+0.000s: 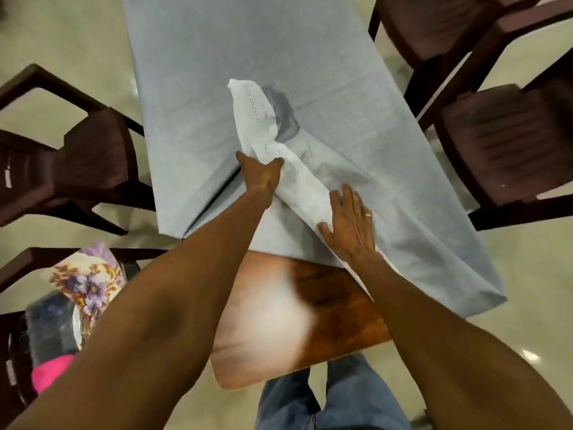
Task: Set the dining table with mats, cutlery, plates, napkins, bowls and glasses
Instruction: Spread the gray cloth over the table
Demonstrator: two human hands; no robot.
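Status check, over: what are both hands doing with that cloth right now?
Left hand grips white cloth; right hand flat on it. Grey tablecloth skewed, wooden table corner bare. No mats laid.

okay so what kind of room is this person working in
Probably a home dining area: a wooden table partly under a grey tablecloth, dark plastic chairs around it, and a glossy tiled floor.

Dark brown plastic chairs on both sides: one (pixel 77 156) well left of the fingers, two (pixel 508 144) well right of them, another (pixel 434 23) beyond. Nearer than the fingers, at lower left, a floral cloth bundle (pixel 83 283) on a chair, with something pink (pixel 52 370) below it. Glossy beige floor (pixel 62 35) all around.
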